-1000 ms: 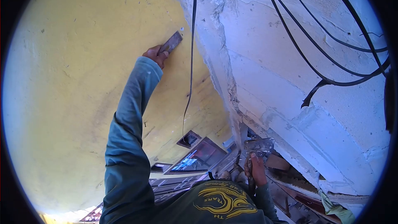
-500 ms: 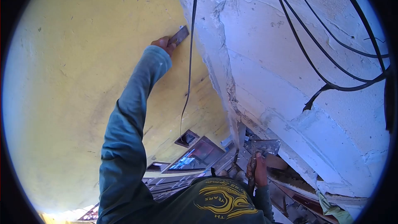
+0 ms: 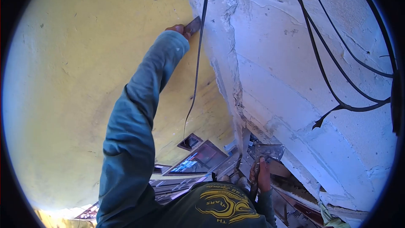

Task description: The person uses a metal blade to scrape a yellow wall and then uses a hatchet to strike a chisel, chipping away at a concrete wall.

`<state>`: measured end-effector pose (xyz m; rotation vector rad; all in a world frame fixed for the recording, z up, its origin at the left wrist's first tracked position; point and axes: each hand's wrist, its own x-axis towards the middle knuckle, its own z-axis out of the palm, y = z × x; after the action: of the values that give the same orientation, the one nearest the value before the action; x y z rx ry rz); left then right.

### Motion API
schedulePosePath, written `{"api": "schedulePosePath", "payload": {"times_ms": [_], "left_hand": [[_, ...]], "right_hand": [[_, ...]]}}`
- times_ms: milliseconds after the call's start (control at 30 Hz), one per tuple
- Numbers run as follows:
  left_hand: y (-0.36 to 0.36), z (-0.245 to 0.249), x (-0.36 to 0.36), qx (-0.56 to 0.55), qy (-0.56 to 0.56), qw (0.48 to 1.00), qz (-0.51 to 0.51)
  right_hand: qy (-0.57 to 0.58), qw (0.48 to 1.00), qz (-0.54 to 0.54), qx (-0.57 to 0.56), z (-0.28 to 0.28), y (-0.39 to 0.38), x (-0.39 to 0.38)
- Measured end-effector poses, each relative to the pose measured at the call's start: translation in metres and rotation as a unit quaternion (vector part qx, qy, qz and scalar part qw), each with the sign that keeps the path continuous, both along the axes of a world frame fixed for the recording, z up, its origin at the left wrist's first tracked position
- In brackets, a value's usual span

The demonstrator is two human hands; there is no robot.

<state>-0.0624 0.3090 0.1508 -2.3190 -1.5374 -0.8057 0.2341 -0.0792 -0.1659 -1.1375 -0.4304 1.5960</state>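
My left hand (image 3: 179,31) reaches up along the yellow wall (image 3: 80,71), its fingers closed around a flat metal scraper (image 3: 193,25). The scraper's blade lies against the wall near the rough corner joint, right beside a thin hanging cable (image 3: 198,63). Low down, close to my body, my right hand (image 3: 263,175) grips the handle of a trowel (image 3: 271,151). Its broad, stained blade points away from me, and part of the handle is hidden by my fingers.
A white plastered wall (image 3: 287,55) with a cracked edge meets the yellow one. Black cables (image 3: 320,63) loop in front of it at right. Far below are a framed window (image 3: 198,158), a small square opening (image 3: 190,142) and a green cloth (image 3: 331,217).
My left hand with the scraper has shifted up and right, toward the corner and the hanging cable. My right hand stays nearly in place. The camera view has shifted slightly.
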Motion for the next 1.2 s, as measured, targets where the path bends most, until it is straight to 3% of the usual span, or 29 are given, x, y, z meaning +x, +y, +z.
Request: {"api": "schedulePosePath", "payload": {"times_ms": [133, 200, 233, 333, 400, 533, 600, 700, 767, 833, 867, 933, 1000, 1067, 1100, 1200], "left_hand": [[-0.052, 0.039, 0.011, -0.058, 0.048, 0.992, 0.098], [-0.067, 0.05, -0.004, -0.17, -0.034, 0.979, 0.107], [-0.067, 0.056, -0.003, -0.172, -0.03, 0.979, 0.103], [-0.058, 0.048, 0.001, -0.125, 0.006, 0.988, 0.096], [-0.027, 0.03, 0.025, 0.046, 0.145, 0.981, 0.118], [-0.049, 0.039, 0.011, 0.068, 0.065, 0.995, 0.025], [-0.082, 0.064, 0.005, -0.132, -0.097, 0.982, 0.09], [-0.085, 0.094, -0.003, -0.192, -0.11, 0.973, 0.066], [-0.044, 0.081, 0.007, -0.067, -0.01, 0.997, 0.042], [-0.003, 0.068, 0.023, 0.01, 0.129, 0.987, 0.094], [-0.014, 0.07, 0.021, 0.009, 0.127, 0.987, 0.101], [-0.054, 0.085, 0.022, -0.117, 0.003, 0.987, 0.106], [-0.071, 0.103, 0.005, -0.11, 0.042, 0.985, 0.123], [-0.072, 0.117, -0.019, -0.148, -0.096, 0.984, 0.009], [-0.063, 0.118, -0.014, -0.151, -0.094, 0.984, 0.005], [-0.038, 0.12, 0.021, -0.062, 0.092, 0.987, 0.116]], "right_hand": [[-0.017, 0.998, 0.043, 0.032, 0.007, 0.015, -0.003], [-0.03, 0.997, 0.049, 0.043, 0.007, 0.017, -0.002], [-0.048, 0.996, 0.055, 0.052, 0.006, 0.016, -0.002], [-0.001, 0.999, 0.037, 0.035, 0.005, 0.018, -0.007], [-0.007, 0.998, 0.05, 0.039, 0.009, 0.02, -0.008], [-0.007, 0.997, 0.068, 0.04, 0.013, 0.024, -0.011], [-0.026, 0.996, 0.065, 0.051, 0.004, 0.023, -0.011], [-0.039, 0.997, 0.057, 0.043, -0.009, 0.017, -0.013], [-0.035, 0.997, 0.061, 0.035, -0.009, 0.018, -0.014], [0.006, 0.999, 0.044, 0.017, -0.003, 0.023, -0.018], [0.004, 0.999, 0.051, 0.016, -0.001, 0.024, -0.018], [-0.01, 0.996, 0.073, 0.043, 0.003, 0.028, -0.02], [-0.019, 0.996, 0.075, 0.048, 0.008, 0.029, -0.02], [-0.029, 0.996, 0.072, 0.045, 0.005, 0.025, -0.024], [-0.018, 0.996, 0.067, 0.048, 0.001, 0.023, -0.026], [0.014, 0.997, 0.058, 0.038, 0.015, 0.019, -0.03]]}}
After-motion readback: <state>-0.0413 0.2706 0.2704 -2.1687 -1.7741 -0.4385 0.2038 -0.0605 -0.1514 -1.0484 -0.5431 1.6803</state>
